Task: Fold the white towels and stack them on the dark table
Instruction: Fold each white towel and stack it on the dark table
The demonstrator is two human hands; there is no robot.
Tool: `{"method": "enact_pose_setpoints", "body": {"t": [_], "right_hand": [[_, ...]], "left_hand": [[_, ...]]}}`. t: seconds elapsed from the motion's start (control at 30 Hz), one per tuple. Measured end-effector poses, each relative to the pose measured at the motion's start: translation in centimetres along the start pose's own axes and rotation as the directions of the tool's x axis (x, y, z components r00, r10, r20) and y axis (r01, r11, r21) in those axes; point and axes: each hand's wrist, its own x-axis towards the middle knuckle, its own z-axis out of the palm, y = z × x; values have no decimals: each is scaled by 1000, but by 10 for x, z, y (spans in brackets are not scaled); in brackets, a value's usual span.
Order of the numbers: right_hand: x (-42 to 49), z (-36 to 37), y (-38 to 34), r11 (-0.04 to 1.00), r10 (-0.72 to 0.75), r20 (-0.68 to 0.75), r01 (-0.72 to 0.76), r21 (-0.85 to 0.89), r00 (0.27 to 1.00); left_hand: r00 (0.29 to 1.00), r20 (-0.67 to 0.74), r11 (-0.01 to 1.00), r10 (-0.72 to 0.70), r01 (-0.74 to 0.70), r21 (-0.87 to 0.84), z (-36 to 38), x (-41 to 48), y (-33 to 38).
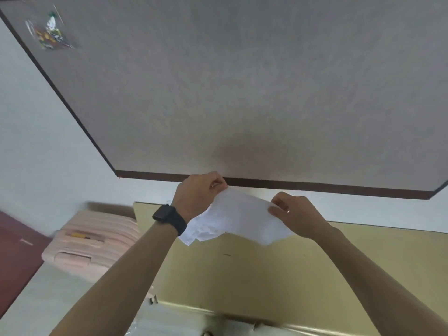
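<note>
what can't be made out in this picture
Head view:
White towel: fold count; the left hand and right hand cover its top corners.
Packet on the dark table: too small, blurred.
Pink case: motion-blurred, partly behind the left forearm.
White items at the bottom edge: cut off.

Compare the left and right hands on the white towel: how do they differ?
The left hand wears a black watch on its wrist; the right hand has a bare wrist. In this view, the left hand sits farther out, overlapping the dark table at its front edge; the right hand sits nearer, just short of that edge. Shared: both pinch the same white towel, held in the air.
</note>
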Motion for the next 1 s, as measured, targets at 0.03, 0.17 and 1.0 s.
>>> {"method": "enact_pose_setpoints", "body": {"t": [0.03,0.17,1.0], "right_hand": [[-5,3,6,1000,12,-27,-12,6,1000],[-31,16,29,998,58,-69,-57,28,996],[-98,64,98,947,233,130,-255,195,964]], "left_hand": [[1000,-9,999,-30,30,10,5,-5,-5],[995,-6,995,-102,102,2,29,-28,-22],[884,414,971,-217,241,-5,104,-81,-74]]}}
